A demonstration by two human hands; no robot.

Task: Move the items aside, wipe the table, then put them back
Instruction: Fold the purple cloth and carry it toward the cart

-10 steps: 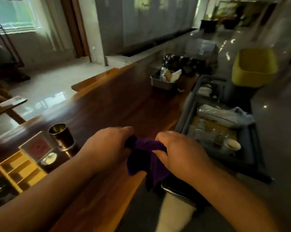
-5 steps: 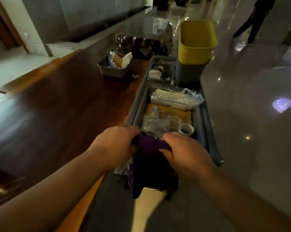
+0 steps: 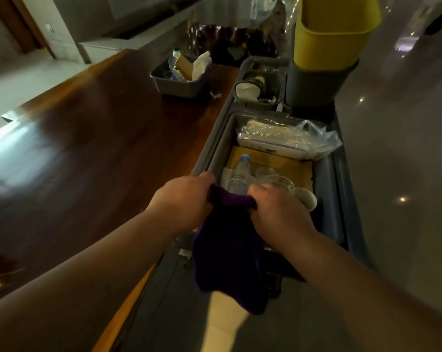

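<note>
A dark purple cloth [image 3: 227,255] hangs between my two hands over the near end of a grey cart [image 3: 339,199]. My left hand [image 3: 181,201] grips the cloth's top left edge. My right hand [image 3: 278,212] grips its top right edge. The long brown wooden table [image 3: 93,158] lies to the left of the cart. A grey tub [image 3: 176,83] with paper and a bottle stands at the table's far end. The items that stood on the near table are out of view.
The cart's tray holds a water bottle [image 3: 239,176], clear cups [image 3: 278,182], a paper cup [image 3: 307,198] and a plastic bag [image 3: 285,141]. A yellow bin [image 3: 334,31] stands in a grey holder at the cart's far end. Glossy floor stretches right.
My view has swung right, from the table to the cart. Both hands keep hold of the purple cloth, which now hangs over the cart's near end. The metal cup and yellow organiser have left view.
</note>
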